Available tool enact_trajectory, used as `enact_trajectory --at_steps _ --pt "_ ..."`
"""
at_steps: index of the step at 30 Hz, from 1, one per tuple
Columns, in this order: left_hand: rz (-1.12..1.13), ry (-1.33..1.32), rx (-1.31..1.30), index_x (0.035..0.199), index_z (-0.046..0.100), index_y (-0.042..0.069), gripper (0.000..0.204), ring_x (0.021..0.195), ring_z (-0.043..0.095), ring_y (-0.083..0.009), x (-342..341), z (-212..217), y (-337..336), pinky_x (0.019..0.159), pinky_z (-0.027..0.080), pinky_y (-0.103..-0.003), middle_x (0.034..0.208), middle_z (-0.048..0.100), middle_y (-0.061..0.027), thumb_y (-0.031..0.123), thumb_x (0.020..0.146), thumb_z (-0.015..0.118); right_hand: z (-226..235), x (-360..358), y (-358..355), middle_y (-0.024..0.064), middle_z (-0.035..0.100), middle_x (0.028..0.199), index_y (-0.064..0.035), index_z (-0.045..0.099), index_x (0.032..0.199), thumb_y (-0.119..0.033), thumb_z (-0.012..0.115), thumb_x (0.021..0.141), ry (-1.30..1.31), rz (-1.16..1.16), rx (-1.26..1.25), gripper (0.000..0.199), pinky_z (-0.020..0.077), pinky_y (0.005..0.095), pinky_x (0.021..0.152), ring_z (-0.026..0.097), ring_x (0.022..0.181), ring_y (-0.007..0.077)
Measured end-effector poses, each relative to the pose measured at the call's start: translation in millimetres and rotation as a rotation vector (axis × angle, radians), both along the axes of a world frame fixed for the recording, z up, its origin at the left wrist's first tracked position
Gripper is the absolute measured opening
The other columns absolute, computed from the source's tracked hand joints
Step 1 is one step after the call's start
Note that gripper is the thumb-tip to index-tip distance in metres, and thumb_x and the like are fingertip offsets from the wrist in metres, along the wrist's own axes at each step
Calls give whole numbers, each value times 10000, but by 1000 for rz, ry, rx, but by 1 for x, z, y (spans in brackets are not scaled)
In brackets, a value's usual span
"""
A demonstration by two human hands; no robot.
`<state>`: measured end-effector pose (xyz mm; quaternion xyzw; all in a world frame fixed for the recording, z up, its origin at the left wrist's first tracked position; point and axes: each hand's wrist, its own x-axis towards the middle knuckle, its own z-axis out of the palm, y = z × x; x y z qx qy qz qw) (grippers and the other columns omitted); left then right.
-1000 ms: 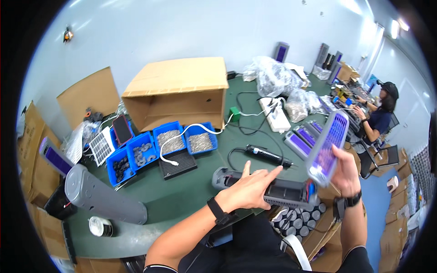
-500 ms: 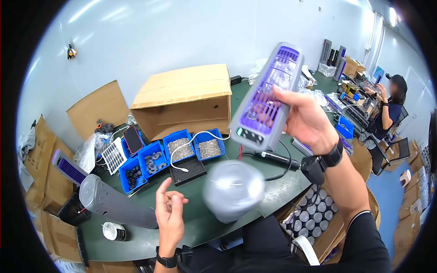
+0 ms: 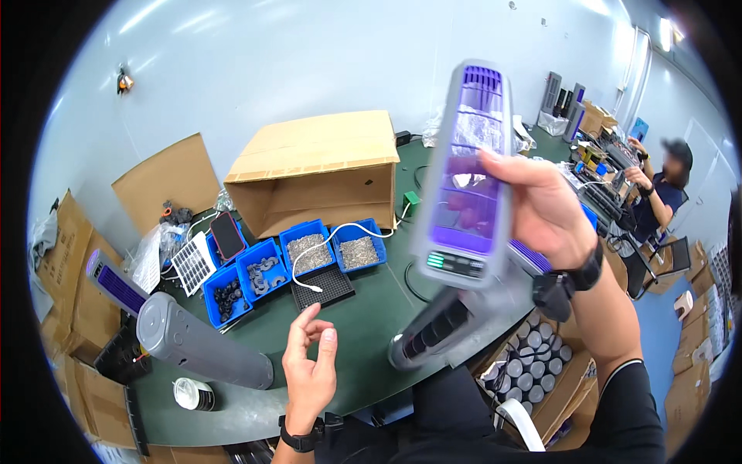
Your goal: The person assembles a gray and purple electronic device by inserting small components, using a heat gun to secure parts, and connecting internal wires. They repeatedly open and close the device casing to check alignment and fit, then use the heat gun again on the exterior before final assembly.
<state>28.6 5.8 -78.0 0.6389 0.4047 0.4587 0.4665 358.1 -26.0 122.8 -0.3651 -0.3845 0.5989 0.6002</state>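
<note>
My right hand [image 3: 545,209] grips a long grey lamp-like device [image 3: 462,236], raised over the table. Its front is a see-through purple barred panel, and small green lights glow at the lower end. Beneath it, a similar grey device with dark slats [image 3: 440,329] lies at a slant by the table's front edge, partly hidden. My left hand [image 3: 309,367] is open and holds nothing, its fingers loosely bent above the green table [image 3: 348,359]. Left of that hand is a grey tubular device [image 3: 205,344]. A white cable [image 3: 313,289] ends just beyond my left fingers.
Several blue bins [image 3: 264,268] hold small parts, beside a black grid tray [image 3: 325,291]. Behind them stands a cardboard box [image 3: 309,158]. A white-lidded jar [image 3: 189,393] sits front left. Right, a carton of round-ended pieces [image 3: 533,367] is below the table. A co-worker [image 3: 661,197] handles a device.
The raised device has turned its purple front more toward me and come lower. The blurred grey object below now shows as a slanted device with slats. My left hand moved slightly right.
</note>
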Motion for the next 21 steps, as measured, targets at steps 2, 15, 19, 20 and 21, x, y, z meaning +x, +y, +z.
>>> enact_trajectory --at_steps 2,15,19,20,21 --pt "52 -65 205 1520 499 -13 600 1185 651 -247 1 15 0 1075 485 -406 1274 673 -149 231 1019 721 -1 -22 14 90 775 1147 -16 710 1242 -204 740 1011 -34 35 57 298 608 419 963 760 1038 204" --pt "146 455 579 1612 364 -22 1125 1276 653 -310 -10 100 -9 1082 513 -431 1386 638 -229 186 678 956 -62 -139 27 78 782 1019 10 747 1146 -299 776 1007 15 196 9 339 654 389 802 774 901 196" --pt "170 365 558 1605 338 -54 1139 1171 673 -376 -21 93 -16 1011 539 -447 1323 634 -248 156 658 934 -41 -106 -11 87 757 808 9 777 987 -321 862 870 -1141 243 118 360 570 311 613 746 725 201" --pt "144 373 574 1608 327 -57 1155 1167 670 -374 -20 96 -17 1009 536 -446 1320 637 -243 149 649 936 -39 -105 -24 122 761 941 2 756 1067 -297 841 859 -1311 39 536 374 586 345 708 747 865 240" --pt "112 388 584 1612 316 -61 1171 1163 668 -371 -19 96 -18 1007 532 -445 1317 639 -238 142 640 937 -38 -104 -33 158 765 1073 -5 736 1148 -272 820 847 -1432 -176 957 411 601 380 803 749 1006 279"
